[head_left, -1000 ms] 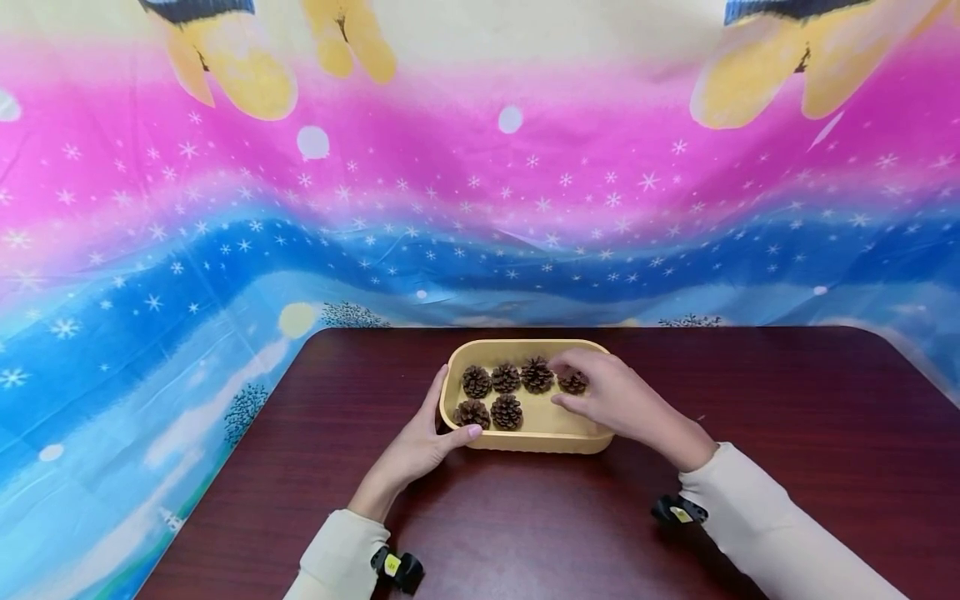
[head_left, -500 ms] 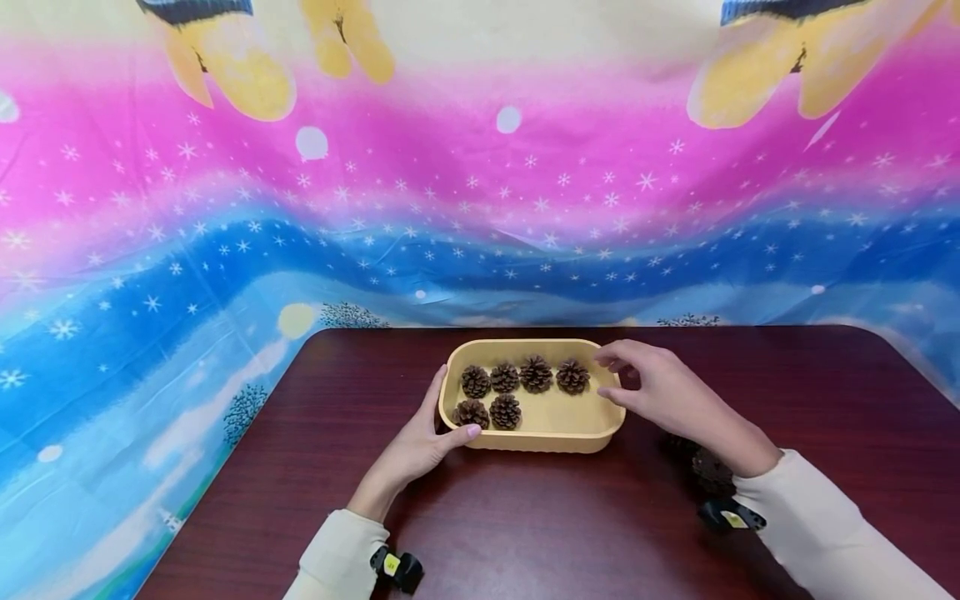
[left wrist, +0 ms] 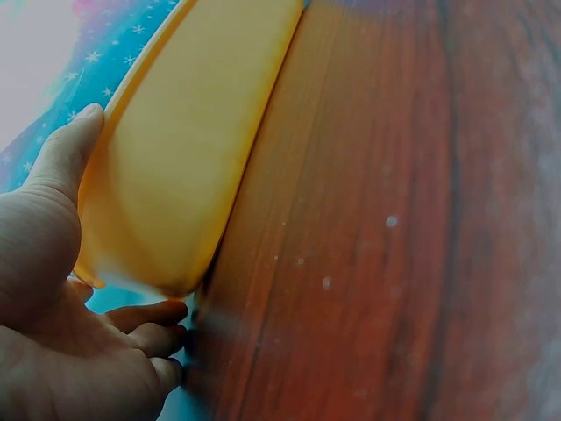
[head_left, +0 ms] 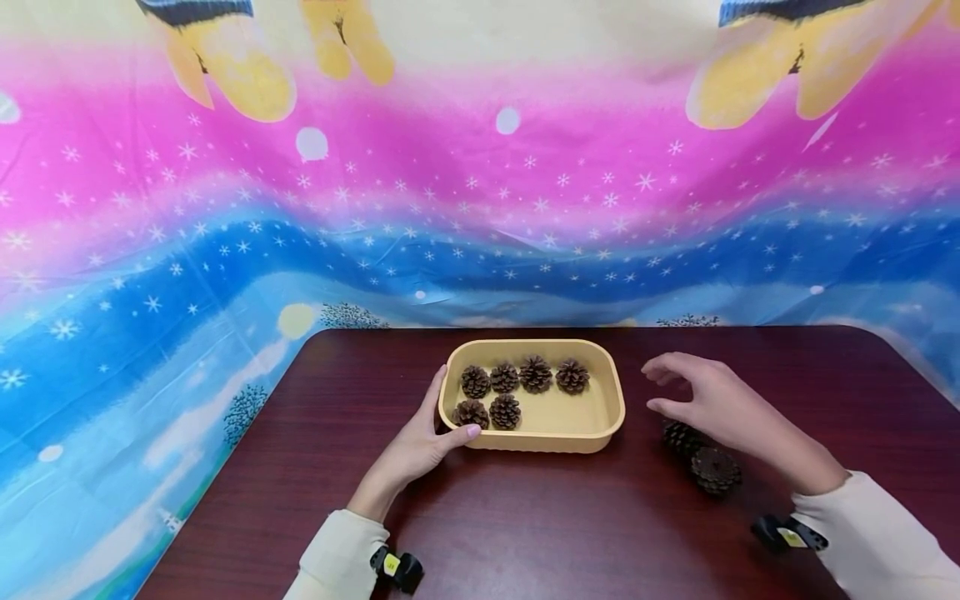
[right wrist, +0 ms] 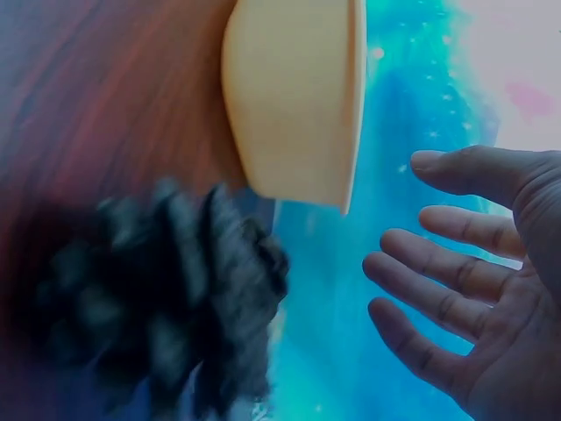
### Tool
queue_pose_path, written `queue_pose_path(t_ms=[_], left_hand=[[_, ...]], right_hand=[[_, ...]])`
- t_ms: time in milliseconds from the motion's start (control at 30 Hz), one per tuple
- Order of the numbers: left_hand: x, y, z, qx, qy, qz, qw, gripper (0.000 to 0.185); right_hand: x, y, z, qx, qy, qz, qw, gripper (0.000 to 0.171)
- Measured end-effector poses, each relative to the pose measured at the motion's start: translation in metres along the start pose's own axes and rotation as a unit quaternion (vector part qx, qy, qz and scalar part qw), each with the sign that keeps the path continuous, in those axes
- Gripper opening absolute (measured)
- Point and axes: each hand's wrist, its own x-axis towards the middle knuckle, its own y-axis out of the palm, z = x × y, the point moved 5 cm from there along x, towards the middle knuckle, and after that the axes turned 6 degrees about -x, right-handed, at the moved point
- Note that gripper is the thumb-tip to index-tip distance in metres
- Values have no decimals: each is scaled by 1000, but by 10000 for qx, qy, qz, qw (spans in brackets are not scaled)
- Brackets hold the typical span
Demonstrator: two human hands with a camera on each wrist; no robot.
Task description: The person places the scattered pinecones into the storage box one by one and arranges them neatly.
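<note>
Dark table (head_left: 525, 533): right hand (head_left: 720, 400) left tray (head_left: 611, 417), empty, spread; left hand (head_left: 416, 446) grips rim.

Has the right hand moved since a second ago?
Yes. The right hand has moved rightward out of the tray, toward the loose pine cones on the table.

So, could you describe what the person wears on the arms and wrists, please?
Both arms are covered by long cream-coloured knit sleeves, the left sleeve and the right sleeve both reaching the wrist. Under each wrist sits a small black camera unit with a yellow label: the left one and the right one. The hands are bare; no rings show.
</note>
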Motion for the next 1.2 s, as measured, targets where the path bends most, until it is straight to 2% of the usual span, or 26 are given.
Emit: queue_pose_path(t_ms=[200,533,1200], left_hand=[[0,1,0,1,8,9,10000,111],[0,0,1,55,-1,-1,10000,110],[-1,0,-1,-17,6,13,10000,110]], right_hand=[[-15,2,-12,-138,82,23,9999,38],[-28,13,-31,-38,484,446,9978,44],[-32,26,-52,211,719,852,9935,35]])
